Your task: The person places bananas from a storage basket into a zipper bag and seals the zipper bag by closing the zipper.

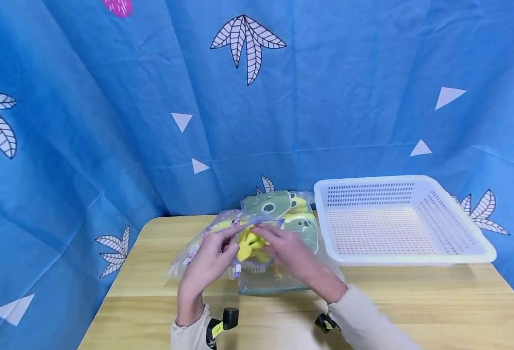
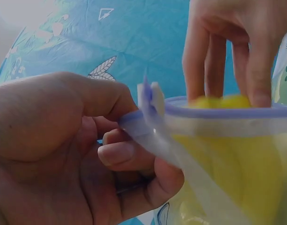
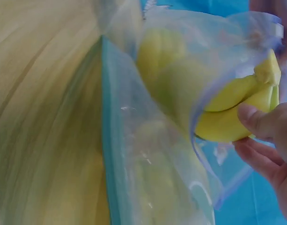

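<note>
A bunch of yellow bananas (image 3: 246,105) sits partly inside a clear zip bag (image 3: 199,70), its stem end poking out of the mouth. My right hand (image 1: 292,250) grips the bunch at the opening, thumb on one side and fingers on the other. On the opposite side, my left hand (image 1: 211,257) pinches the bag's purple zip edge beside the white slider (image 2: 151,98). The mouth stands open between both hands. Under and behind this bag lie clear bags with green cartoon faces (image 1: 302,231) and yellow contents.
A white perforated plastic basket (image 1: 397,260) stands at the right of the wooden table (image 1: 147,282), close beside the bags. Behind the table hangs a blue curtain (image 1: 327,97) with leaf and triangle prints.
</note>
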A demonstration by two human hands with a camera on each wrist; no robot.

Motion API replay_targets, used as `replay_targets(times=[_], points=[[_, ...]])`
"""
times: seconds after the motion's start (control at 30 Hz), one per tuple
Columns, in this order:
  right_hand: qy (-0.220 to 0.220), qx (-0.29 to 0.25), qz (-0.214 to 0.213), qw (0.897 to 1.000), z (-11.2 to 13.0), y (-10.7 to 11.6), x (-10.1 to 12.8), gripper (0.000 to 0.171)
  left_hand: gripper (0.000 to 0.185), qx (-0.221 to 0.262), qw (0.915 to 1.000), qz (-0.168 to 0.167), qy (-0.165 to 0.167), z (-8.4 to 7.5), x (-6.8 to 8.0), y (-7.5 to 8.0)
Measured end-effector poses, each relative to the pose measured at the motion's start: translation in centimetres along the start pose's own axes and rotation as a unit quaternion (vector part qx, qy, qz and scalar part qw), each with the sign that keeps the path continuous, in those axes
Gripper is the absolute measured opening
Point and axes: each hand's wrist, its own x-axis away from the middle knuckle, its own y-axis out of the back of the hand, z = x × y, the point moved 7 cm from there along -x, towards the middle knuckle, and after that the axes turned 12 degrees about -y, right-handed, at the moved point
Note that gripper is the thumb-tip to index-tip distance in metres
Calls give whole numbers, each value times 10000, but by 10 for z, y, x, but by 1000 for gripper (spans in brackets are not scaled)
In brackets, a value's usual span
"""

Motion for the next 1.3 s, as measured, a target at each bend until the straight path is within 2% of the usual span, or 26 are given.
replay_targets(times=[0.13, 0.27, 0.43, 0.6, 0.8, 0.97, 1.17, 1.3], points=[[252, 474, -170, 9984, 6, -13, -3, 54, 46, 93, 9999, -37, 138, 2, 5, 2], [197, 701, -199, 9971, 8, -28, -5, 47, 45, 168, 9994, -99, 281, 5, 11, 5], [155, 564, 132, 9982, 12, -50, -3, 44, 45, 196, 9993, -34, 309, 9, 20, 7], [65, 303, 444, 9985, 18, -72, -1, 39, 46, -50, 9990, -104, 438, 18, 36, 15], [-281, 352, 422, 9981, 18, -87, -2, 34, 47, -342, 9982, 60, 495, 30, 52, 19], [-491, 356, 268, 9978, 18, -95, -3, 31, 39, -310, 9976, 159, 594, 43, 69, 23], [-597, 688, -130, 9958, 16, -100, -4, 34, 34, -29, 9995, -183, 262, 49, 79, 30], [-895, 850, -277, 9920, 10, -99, -3, 36, 29, -110, 9972, -643, 372, 57, 85, 34]])
